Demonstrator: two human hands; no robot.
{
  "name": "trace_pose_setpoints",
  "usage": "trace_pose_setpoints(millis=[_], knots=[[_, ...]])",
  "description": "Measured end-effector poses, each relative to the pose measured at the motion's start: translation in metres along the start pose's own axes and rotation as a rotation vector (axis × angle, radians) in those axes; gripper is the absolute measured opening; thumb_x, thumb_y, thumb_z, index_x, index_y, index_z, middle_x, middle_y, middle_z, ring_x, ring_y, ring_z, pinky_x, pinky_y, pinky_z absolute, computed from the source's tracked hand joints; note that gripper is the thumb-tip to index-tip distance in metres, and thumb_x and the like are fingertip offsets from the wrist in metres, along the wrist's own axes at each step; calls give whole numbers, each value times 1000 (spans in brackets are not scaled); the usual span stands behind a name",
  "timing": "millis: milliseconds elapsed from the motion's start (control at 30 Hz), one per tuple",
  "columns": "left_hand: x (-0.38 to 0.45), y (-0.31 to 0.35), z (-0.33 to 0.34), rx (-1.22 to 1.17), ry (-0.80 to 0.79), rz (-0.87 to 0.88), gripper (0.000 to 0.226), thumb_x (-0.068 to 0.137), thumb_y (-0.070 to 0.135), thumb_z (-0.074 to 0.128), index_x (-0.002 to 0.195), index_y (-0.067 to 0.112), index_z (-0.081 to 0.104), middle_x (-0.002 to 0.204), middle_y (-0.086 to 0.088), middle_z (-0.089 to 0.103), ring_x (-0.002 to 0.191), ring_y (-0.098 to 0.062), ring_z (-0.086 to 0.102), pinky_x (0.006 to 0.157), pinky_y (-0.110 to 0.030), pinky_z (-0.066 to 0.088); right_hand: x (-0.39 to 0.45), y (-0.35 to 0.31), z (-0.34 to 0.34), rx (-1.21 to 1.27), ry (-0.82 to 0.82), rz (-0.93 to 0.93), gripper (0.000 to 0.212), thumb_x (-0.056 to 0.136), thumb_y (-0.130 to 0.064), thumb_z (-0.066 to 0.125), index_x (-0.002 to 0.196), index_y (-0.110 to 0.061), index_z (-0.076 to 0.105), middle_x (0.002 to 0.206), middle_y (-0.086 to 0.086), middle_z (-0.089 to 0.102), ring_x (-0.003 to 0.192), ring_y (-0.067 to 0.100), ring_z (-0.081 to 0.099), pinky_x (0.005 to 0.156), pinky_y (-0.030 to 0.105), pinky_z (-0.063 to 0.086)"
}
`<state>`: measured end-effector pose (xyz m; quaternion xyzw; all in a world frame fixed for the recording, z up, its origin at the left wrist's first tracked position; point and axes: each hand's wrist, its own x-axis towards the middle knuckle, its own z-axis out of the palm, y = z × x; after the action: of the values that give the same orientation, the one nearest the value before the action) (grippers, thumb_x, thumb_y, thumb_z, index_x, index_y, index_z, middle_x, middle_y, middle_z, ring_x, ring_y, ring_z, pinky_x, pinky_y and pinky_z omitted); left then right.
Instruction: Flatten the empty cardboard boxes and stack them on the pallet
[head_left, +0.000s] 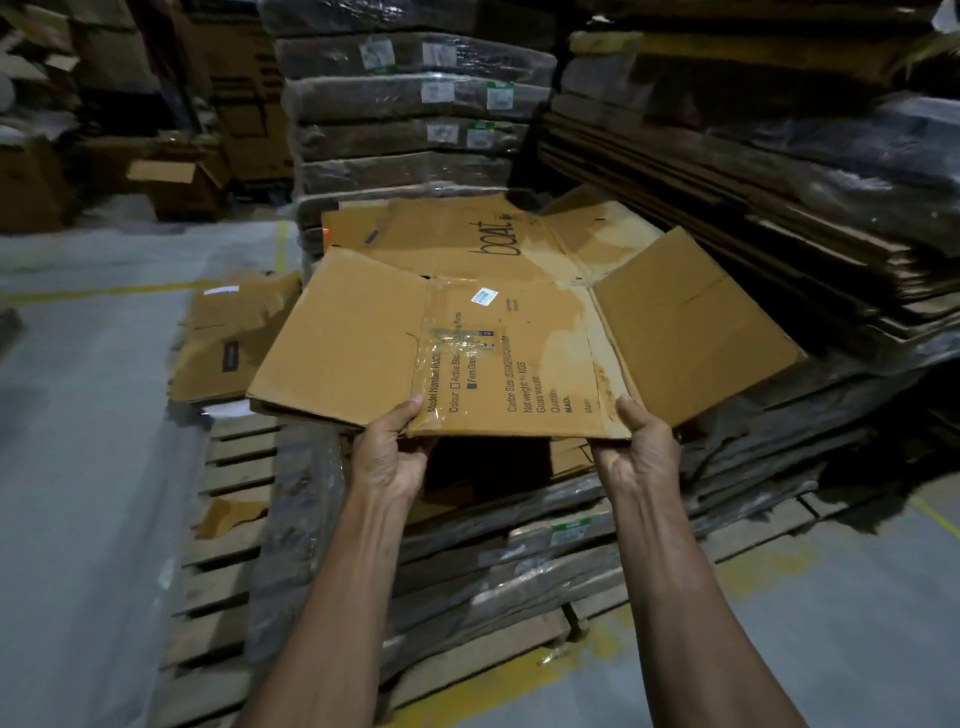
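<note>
A flattened brown cardboard box (519, 358) with printed text and clear tape hangs level above the pallet stack. My left hand (389, 457) grips its near edge at the left, thumb on top. At the right of that same edge, my right hand (641, 447) holds it the same way. Its side flaps spread out left and right. Beneath and behind lies another flattened box marked "boat" (493, 239) on a stack of wrapped flat cardboard (493, 571). The stack rests on a wooden pallet (228, 519).
A crumpled flat box (234, 338) lies at the pallet's left. Tall wrapped bundles of cardboard (410, 104) rise behind, and slanted stacks (753, 208) crowd the right. Open cartons (176, 182) stand far left. Grey floor with yellow lines (78, 415) runs along the left.
</note>
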<state>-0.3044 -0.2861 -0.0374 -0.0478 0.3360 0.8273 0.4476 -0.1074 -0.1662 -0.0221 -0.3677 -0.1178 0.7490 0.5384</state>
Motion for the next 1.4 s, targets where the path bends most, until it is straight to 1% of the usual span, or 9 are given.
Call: trace_pose_setpoints(millis=[200, 367, 500, 767, 933, 1033, 1167, 1300, 1400], knots=[[58, 9, 38, -4, -48, 68, 25, 88, -11, 58, 76, 1, 76, 84, -15, 75, 80, -27, 73, 81, -43, 60, 52, -8, 52, 5, -85, 17, 21, 92, 4, 60, 113, 7, 58, 113, 27, 70, 100, 39, 71, 81, 61, 57], [106, -5, 70, -99, -81, 115, 22, 88, -9, 56, 109, -6, 64, 104, -21, 72, 93, -32, 72, 74, -44, 62, 113, -25, 88, -13, -173, 67, 6, 93, 3, 60, 99, 3, 61, 114, 26, 69, 106, 39, 69, 94, 61, 52], [141, -20, 91, -121, -48, 159, 17, 87, -7, 58, 90, -5, 74, 103, -21, 72, 95, -32, 71, 88, -46, 57, 176, -30, 109, -31, -202, 133, 11, 93, 0, 61, 104, 3, 64, 118, 25, 69, 106, 37, 69, 93, 61, 53], [208, -47, 95, -52, 350, 71, 37, 84, -1, 72, 119, -2, 59, 113, -24, 69, 95, -34, 72, 69, -41, 62, 257, -11, 123, -370, -11, 308, 29, 92, -13, 70, 118, -6, 62, 102, 17, 74, 93, 33, 72, 86, 56, 58], [205, -42, 88, 248, 406, 73, 39, 92, 29, 70, 122, 6, 58, 113, -21, 65, 90, -30, 69, 63, -34, 58, 255, -11, 119, -561, -73, 228, 28, 94, -29, 69, 112, -9, 63, 96, 11, 73, 91, 26, 71, 87, 46, 59], [184, -57, 75, 490, 464, 138, 34, 97, 39, 61, 100, 5, 65, 91, -15, 73, 76, -26, 73, 59, -30, 57, 242, -6, 102, -813, -86, 135, 29, 96, -39, 65, 101, -11, 65, 82, 7, 70, 69, 16, 65, 64, 31, 57], [176, -67, 50, 1235, 524, 636, 35, 98, 39, 58, 82, 9, 67, 67, -6, 67, 62, -24, 66, 55, -37, 56, 220, 6, 82, -1342, -157, -340, 30, 97, -42, 61, 84, -16, 61, 89, 1, 68, 73, 11, 61, 68, 33, 58], [183, -60, 45, 2072, 315, 1130, 36, 93, 40, 63, 120, 16, 64, 111, -8, 59, 101, -26, 55, 81, -40, 48, 219, 22, 79, -1815, -521, -1047, 29, 95, -46, 63, 112, -22, 60, 111, 1, 59, 100, 14, 52, 85, 30, 43], [195, -48, 53, 2375, 98, 981, 57, 101, 46, 46, 152, 24, 36, 154, -11, 37, 142, -29, 33, 115, -46, 28, 240, 28, 81, -2085, -757, -1150, 51, 95, -52, 58, 140, -33, 45, 146, 8, 41, 138, 28, 33, 117, 48, 21]])
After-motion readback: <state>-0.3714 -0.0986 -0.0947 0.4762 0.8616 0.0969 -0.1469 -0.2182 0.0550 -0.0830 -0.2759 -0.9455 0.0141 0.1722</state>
